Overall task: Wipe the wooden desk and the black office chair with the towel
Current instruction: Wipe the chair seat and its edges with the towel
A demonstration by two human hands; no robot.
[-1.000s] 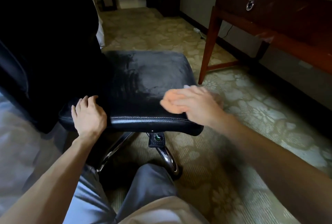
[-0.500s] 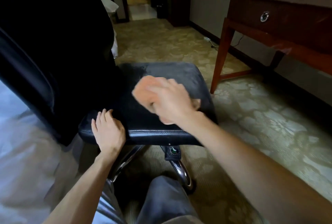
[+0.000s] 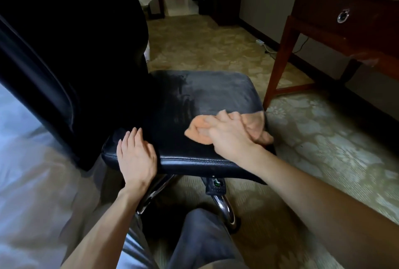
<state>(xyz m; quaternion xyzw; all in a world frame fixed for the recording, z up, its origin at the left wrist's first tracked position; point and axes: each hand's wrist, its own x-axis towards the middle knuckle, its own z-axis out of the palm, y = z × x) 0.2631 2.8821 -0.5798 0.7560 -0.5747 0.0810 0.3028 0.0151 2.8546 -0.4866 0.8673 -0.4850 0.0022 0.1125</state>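
Orange towel (image 3: 197,131) bunched on black chair seat (image 3: 212,94).

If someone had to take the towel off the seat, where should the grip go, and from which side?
On the bunched end of the towel poking out left of the right hand, coming from above: it lies low on the chair seat, so its raised folds are probably easiest to pinch.

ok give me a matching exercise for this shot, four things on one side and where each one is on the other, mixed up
Things:
1 towel
2 left hand
3 right hand
4 desk

Places:
A flat on the near left corner of the seat
B far right, apart from the seat
C orange, on the seat under the right hand
D on top of the towel, holding it

Pairs: 1-C, 2-A, 3-D, 4-B
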